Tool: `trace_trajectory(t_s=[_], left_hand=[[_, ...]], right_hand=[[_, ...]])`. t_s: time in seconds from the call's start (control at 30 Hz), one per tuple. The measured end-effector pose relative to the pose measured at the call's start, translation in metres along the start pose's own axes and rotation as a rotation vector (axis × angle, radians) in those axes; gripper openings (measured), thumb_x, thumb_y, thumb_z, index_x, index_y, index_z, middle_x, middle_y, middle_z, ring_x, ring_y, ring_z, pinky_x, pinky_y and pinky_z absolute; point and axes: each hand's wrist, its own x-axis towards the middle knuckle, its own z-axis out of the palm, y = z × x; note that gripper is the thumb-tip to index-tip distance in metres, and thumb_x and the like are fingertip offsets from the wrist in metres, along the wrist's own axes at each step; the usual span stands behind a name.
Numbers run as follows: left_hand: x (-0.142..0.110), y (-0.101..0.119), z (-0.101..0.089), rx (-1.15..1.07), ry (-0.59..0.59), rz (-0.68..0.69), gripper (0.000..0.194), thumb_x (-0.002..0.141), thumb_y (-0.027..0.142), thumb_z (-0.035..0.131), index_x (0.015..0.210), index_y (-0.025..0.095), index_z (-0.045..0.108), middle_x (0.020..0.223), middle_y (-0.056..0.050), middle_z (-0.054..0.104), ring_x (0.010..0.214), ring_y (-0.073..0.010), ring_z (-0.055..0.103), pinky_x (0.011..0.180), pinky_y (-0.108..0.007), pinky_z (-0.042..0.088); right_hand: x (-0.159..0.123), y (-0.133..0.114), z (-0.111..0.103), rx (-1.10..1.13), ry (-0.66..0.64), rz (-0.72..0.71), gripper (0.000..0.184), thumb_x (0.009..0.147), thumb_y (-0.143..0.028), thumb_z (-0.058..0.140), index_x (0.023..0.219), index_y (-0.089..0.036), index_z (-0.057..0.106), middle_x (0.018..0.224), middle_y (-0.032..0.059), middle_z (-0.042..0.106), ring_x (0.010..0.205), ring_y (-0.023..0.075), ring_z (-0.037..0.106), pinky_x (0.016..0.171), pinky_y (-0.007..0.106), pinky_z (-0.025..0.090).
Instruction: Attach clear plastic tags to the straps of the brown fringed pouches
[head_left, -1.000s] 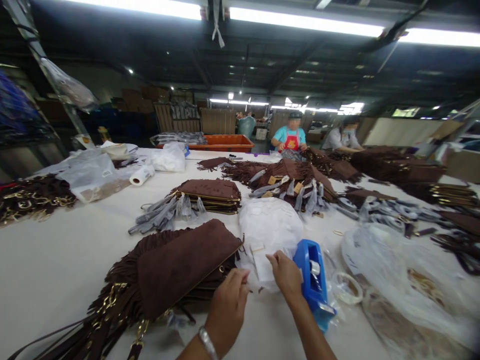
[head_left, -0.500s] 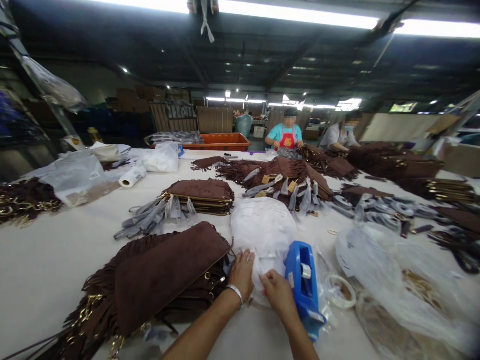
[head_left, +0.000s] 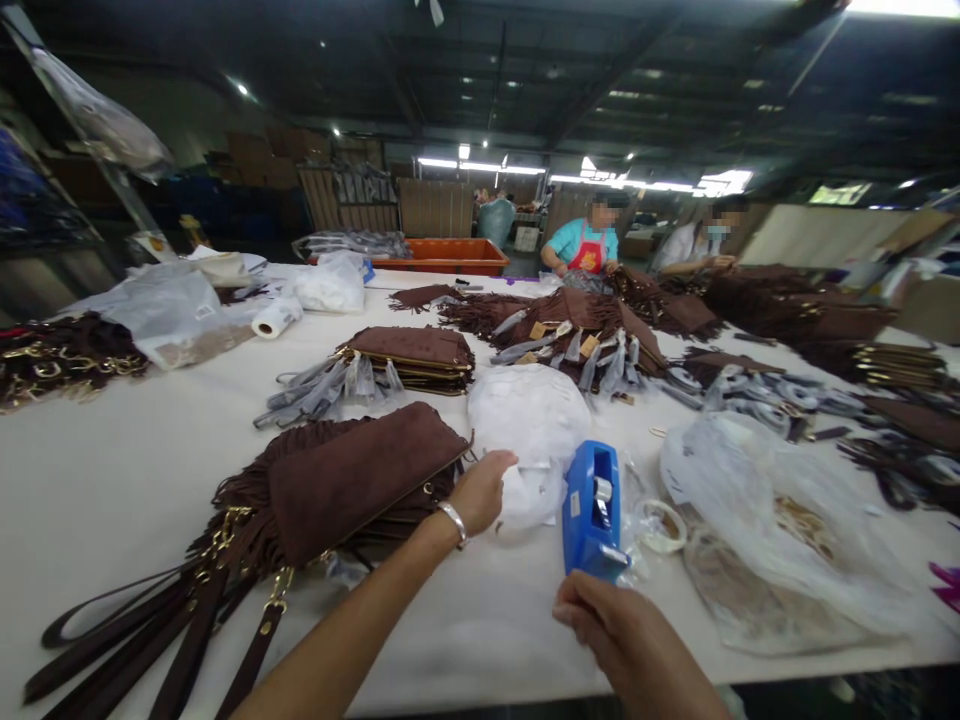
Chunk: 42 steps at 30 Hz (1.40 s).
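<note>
My left hand [head_left: 482, 492], with a silver bracelet at its wrist, is closed between a brown fringed clutch bag [head_left: 364, 475] and a rounded white bundle [head_left: 529, 415] of thin sheets or film. Whatever its fingers may hold is hidden. Just in front of a blue tape dispenser [head_left: 592, 505] is my right hand [head_left: 611, 625], its fingers curled together; I cannot make out anything in them. The dispenser stands to the right of the white bundle. More brown bags lie under the top clutch, with gold clasps and wrist straps [head_left: 202, 640] trailing towards me.
A tape roll [head_left: 664, 525] and a clear plastic bag [head_left: 757, 500] with tan items lie to the right. Further back are stacked brown bags [head_left: 412, 350], grey-wrapped straps [head_left: 322, 390] and a white roll [head_left: 276, 317]. Two people [head_left: 581, 245] work across the table beyond an orange bin [head_left: 450, 258].
My right hand has drawn back from the white bundle towards me, down to the dispenser's front end. My left hand stays near the bundle, its fingers now more curled. The view has tilted down.
</note>
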Motion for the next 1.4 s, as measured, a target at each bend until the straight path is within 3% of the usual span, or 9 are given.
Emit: trace_trajectory(t_s=[0.1, 0.23, 0.4, 0.53, 0.67, 0.83, 0.97, 1.07, 1.4], left_hand=[[-0.043, 0.028, -0.029, -0.166, -0.099, 0.098, 0.037, 0.093, 0.029, 0.035, 0.125, 0.018, 0.052, 0.121, -0.008, 0.063, 0.107, -0.0169, 0.059, 0.092, -0.030, 0.045], [-0.111, 0.038, -0.045, -0.209, -0.232, 0.150, 0.044, 0.070, 0.041, 0.072, 0.108, 0.020, 0.065, 0.105, -0.006, 0.070, 0.096, -0.0227, 0.062, 0.083, -0.031, 0.045], [-0.186, 0.008, -0.041, -0.333, -0.061, -0.228, 0.008, 0.069, 0.025, 0.066, 0.069, 0.017, 0.070, 0.065, -0.002, 0.070, 0.065, -0.0197, 0.063, 0.061, -0.027, 0.042], [-0.237, -0.026, -0.040, -0.772, 0.125, -0.445, 0.007, 0.064, 0.020, 0.063, 0.062, 0.013, 0.065, 0.056, -0.003, 0.067, 0.055, -0.0175, 0.060, 0.056, -0.026, 0.043], [-0.281, -0.060, -0.037, -0.920, 0.247, -0.562, 0.024, 0.063, 0.035, 0.069, 0.062, 0.014, 0.060, 0.051, -0.004, 0.065, 0.042, -0.0140, 0.052, 0.044, -0.023, 0.033], [-0.324, -0.085, -0.046, -1.028, 0.215, -0.510, 0.048, 0.066, 0.060, 0.066, 0.062, 0.013, 0.059, 0.055, -0.005, 0.064, 0.047, -0.0145, 0.053, 0.049, -0.025, 0.036], [-0.346, -0.097, -0.063, -1.153, 0.301, -0.518, 0.043, 0.059, 0.050, 0.078, 0.075, 0.013, 0.061, 0.068, -0.004, 0.067, 0.060, -0.0160, 0.058, 0.057, -0.025, 0.040], [-0.358, -0.109, -0.070, -1.175, 0.372, -0.568, 0.044, 0.054, 0.048, 0.082, 0.066, 0.014, 0.056, 0.059, -0.002, 0.064, 0.053, -0.0151, 0.056, 0.053, -0.025, 0.040], [-0.420, -0.137, -0.090, -0.790, 0.471, -0.720, 0.041, 0.078, 0.053, 0.058, 0.065, 0.014, 0.059, 0.060, -0.002, 0.066, 0.052, -0.0128, 0.052, 0.051, -0.023, 0.032]], right_hand=[[0.003, -0.011, -0.001, -0.127, 0.032, -0.041, 0.017, 0.085, -0.028, 0.049, 0.072, -0.024, 0.058, 0.073, 0.0002, 0.062, 0.066, 0.0166, 0.057, 0.061, 0.026, 0.035], [0.013, -0.047, 0.015, -0.101, -0.036, -0.181, 0.017, 0.086, -0.028, 0.049, 0.076, -0.024, 0.062, 0.077, 0.0017, 0.064, 0.069, 0.0172, 0.058, 0.061, 0.025, 0.036], [0.024, -0.080, 0.057, 0.045, -0.110, -0.213, 0.012, 0.082, -0.032, 0.055, 0.075, -0.024, 0.060, 0.067, -0.0009, 0.062, 0.063, 0.0165, 0.055, 0.058, 0.025, 0.036], [0.026, -0.092, 0.113, 0.444, -0.176, -0.191, 0.018, 0.080, -0.032, 0.058, 0.096, -0.023, 0.059, 0.083, 0.0011, 0.065, 0.075, 0.0176, 0.059, 0.068, 0.025, 0.043], [0.026, -0.108, 0.170, 0.636, -0.235, -0.105, 0.021, 0.079, -0.035, 0.058, 0.093, -0.019, 0.058, 0.078, 0.0014, 0.062, 0.070, 0.0169, 0.057, 0.062, 0.025, 0.043], [0.032, -0.145, 0.207, 0.500, -0.254, -0.073, 0.022, 0.077, -0.029, 0.057, 0.097, -0.021, 0.057, 0.069, -0.0034, 0.056, 0.062, 0.0143, 0.053, 0.057, 0.023, 0.039], [0.037, -0.182, 0.220, 0.362, -0.307, -0.104, 0.015, 0.076, -0.022, 0.055, 0.090, -0.022, 0.057, 0.065, -0.0053, 0.054, 0.061, 0.0133, 0.053, 0.058, 0.022, 0.037], [0.041, -0.200, 0.235, 0.331, -0.363, -0.112, 0.013, 0.075, -0.022, 0.058, 0.088, -0.022, 0.057, 0.062, -0.0063, 0.053, 0.058, 0.0127, 0.052, 0.055, 0.022, 0.036], [0.070, -0.180, 0.286, 0.406, -0.257, 0.096, 0.035, 0.082, -0.052, 0.051, 0.097, -0.021, 0.053, 0.053, -0.0044, 0.057, 0.039, 0.0160, 0.055, 0.038, 0.025, 0.042]])
